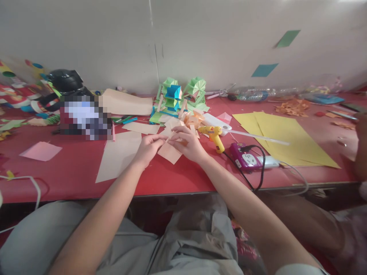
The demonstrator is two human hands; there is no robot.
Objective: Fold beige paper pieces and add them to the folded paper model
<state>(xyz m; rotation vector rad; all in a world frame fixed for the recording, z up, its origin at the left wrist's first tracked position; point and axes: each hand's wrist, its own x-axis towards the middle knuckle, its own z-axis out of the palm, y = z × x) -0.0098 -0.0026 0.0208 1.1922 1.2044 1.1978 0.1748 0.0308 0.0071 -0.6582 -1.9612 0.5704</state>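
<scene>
My left hand (149, 149) and my right hand (187, 143) meet above the red table (155, 178), fingertips pinched together on a small piece of pale peach paper (167, 134). The fingers hide most of it. Under them lies a square of peach paper (171, 153), with more pale slips just behind. Close to my right hand are a heap of folded orange paper (194, 119) and a yellow glue gun (213, 136) with a clear glue stick (258, 137) in its back. Left of my left hand is a large pale sheet (119, 156).
Green and blue folded-paper models (173, 97) stand at the back. A purple power strip (246, 158) with cables sits right of the glue gun, before yellow sheets (286, 141). Pink paper (41, 151) lies at left. Another person's arm (361, 145) is at far right.
</scene>
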